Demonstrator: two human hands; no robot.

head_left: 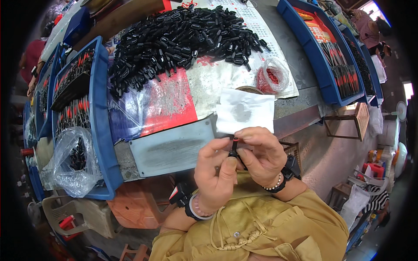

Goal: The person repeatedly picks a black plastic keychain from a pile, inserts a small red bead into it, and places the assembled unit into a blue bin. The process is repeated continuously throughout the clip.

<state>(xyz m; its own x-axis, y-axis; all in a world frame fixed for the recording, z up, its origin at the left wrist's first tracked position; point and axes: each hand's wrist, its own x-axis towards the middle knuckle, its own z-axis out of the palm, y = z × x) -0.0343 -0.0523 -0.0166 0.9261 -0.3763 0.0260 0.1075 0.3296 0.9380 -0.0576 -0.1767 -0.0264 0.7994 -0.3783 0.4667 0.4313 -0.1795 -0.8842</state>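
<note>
Close to my body, both hands meet around a small black part (234, 153) with a thin stem and a red ring near its top. My left hand (214, 170) pinches its lower end between thumb and fingers. On the other side, the thumb and fingers of my right hand (263, 157) close on its stem and side. Just beyond them lies a white cloth or paper sheet (224, 116) with a grey stain. A large heap of similar black parts (174, 41) covers the far side of the table. Small red pieces fill a clear plastic bag (275, 75).
A pale blue-grey board (172, 150) with a dark smear lies at the table's near edge. Blue trays (99, 108) of black and red parts stand at left; another blue tray (305, 43) is at right. Stools (130, 204) and other people are around the table.
</note>
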